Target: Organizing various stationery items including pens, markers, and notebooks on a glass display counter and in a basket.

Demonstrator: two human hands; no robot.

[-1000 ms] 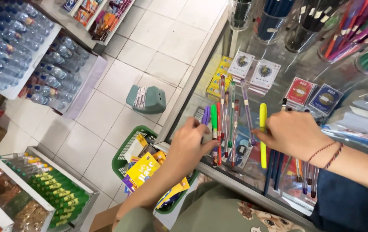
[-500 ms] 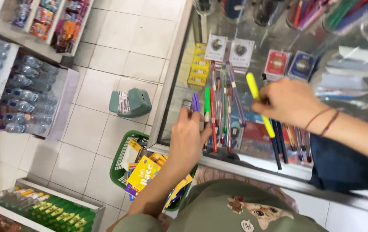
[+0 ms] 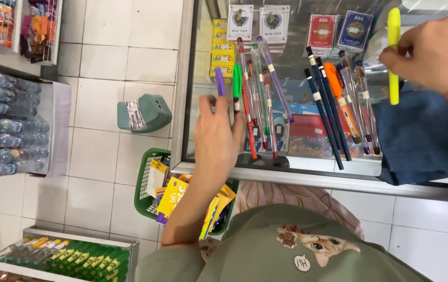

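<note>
My left hand (image 3: 217,137) lies palm down on the glass counter top (image 3: 307,175), its fingers closed over a purple marker (image 3: 220,81) and a green marker (image 3: 237,79) that stick out beyond the fingertips. Right beside it lies a row of several clear-bodied pens (image 3: 259,89). My right hand (image 3: 435,52) is raised at the upper right and grips a yellow highlighter (image 3: 394,26) upright above the counter. Between the hands lie dark blue pens (image 3: 322,112) and an orange marker (image 3: 335,86).
A blue cloth (image 3: 422,138) lies on the counter's right side. Card packs (image 3: 324,30) and yellow boxes (image 3: 222,47) sit under the glass. On the tiled floor are a green basket (image 3: 144,194) of packets, a teal box (image 3: 143,112) and shelves of water bottles (image 3: 4,128).
My right hand has lifted the yellow highlighter up and to the right, away from the pens. My left hand stays at the purple and green markers. The camera has tilted further down.
</note>
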